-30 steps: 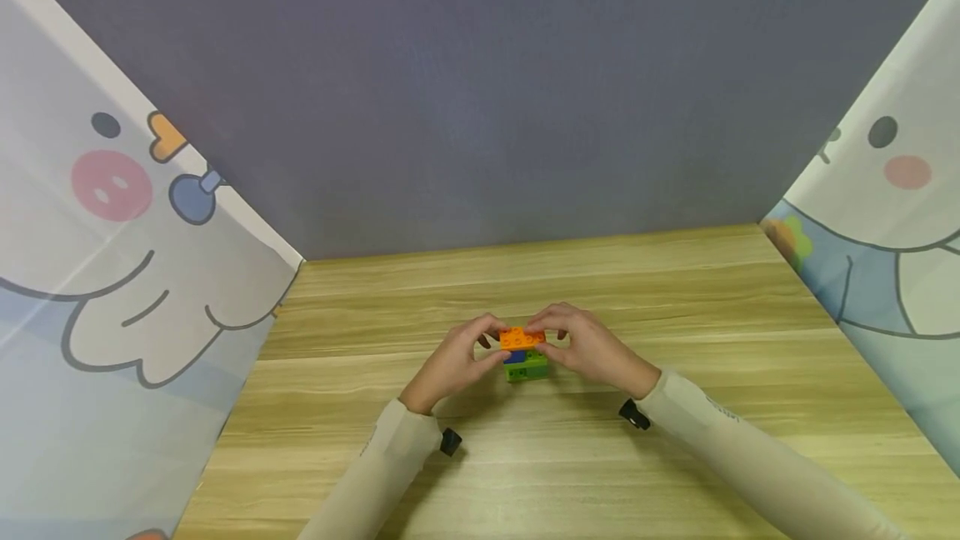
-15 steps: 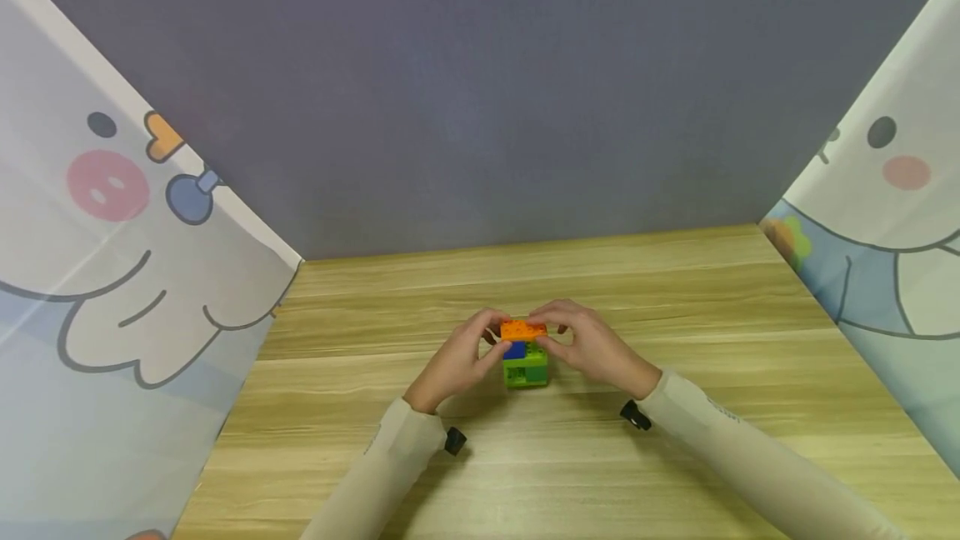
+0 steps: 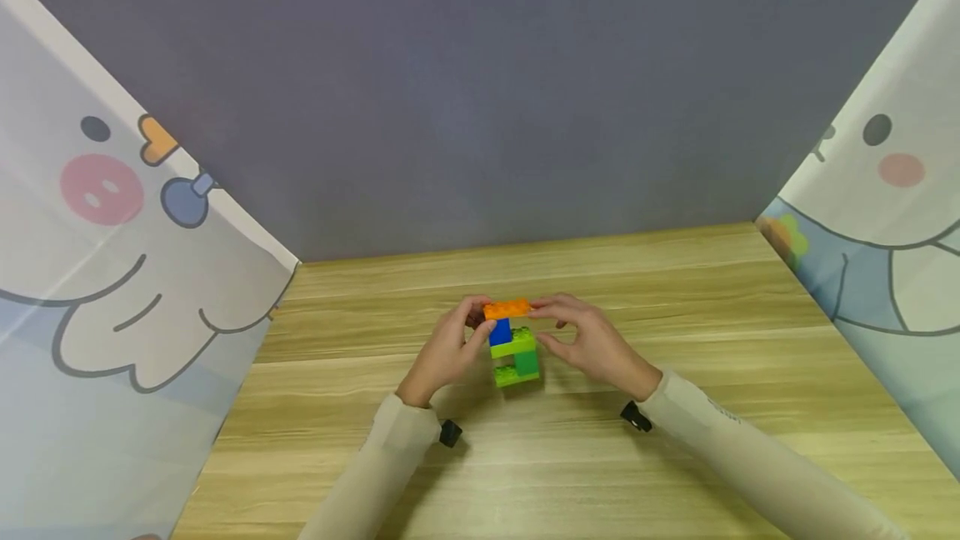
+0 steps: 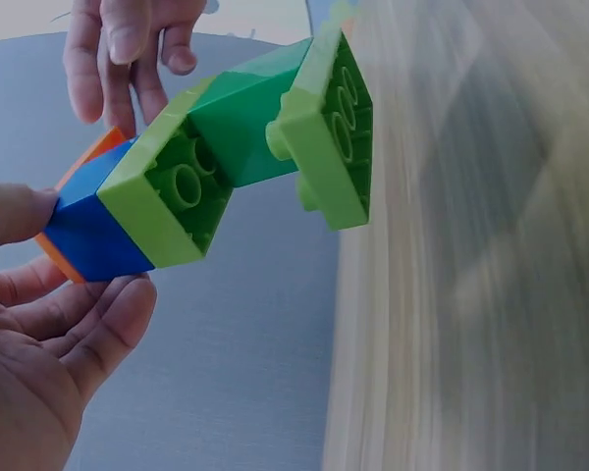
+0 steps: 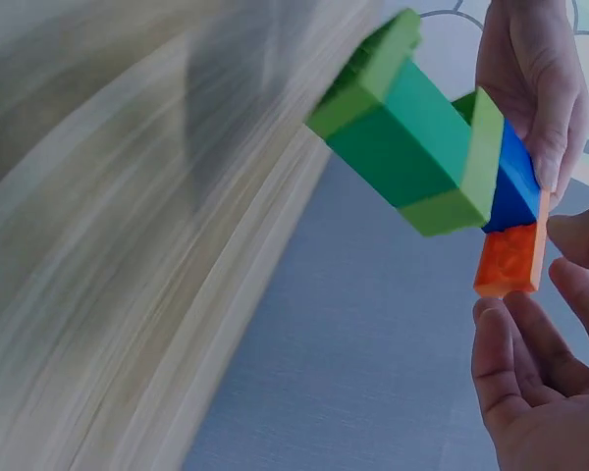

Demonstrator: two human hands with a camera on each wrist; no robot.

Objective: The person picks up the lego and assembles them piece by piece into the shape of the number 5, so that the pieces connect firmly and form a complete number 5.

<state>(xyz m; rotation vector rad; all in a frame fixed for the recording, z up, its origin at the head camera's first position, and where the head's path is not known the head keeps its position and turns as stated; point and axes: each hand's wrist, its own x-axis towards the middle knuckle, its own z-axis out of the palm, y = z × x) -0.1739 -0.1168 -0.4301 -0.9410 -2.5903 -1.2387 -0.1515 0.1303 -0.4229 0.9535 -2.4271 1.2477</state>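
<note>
My left hand (image 3: 444,350) holds a stack of toy building bricks by its upper end, thumb on the blue brick (image 4: 103,231) and fingers on its other side. On top is a long orange brick (image 3: 507,308), overhanging the blue one to the right. Below come a lime brick (image 4: 137,196), a dark green brick (image 5: 402,142) and another lime brick (image 3: 508,377). In the left wrist view the hollow undersides of both lime bricks show, and the stack is tilted above the table. My right hand (image 3: 596,348) has loosely bent fingers, tips right at the orange brick's free end.
The wood-grain table (image 3: 600,457) lies beneath both hands. A grey panel (image 3: 480,107) rises along its back edge. Cartoon-printed white sheets (image 3: 150,307) stand at both sides. A small black device (image 3: 636,417) sits at each wrist.
The stack has tilted and shifted slightly left and away, showing more of its lower bricks. My right thumb and fingers have come off the orange brick's sides; the left hand keeps its hold.
</note>
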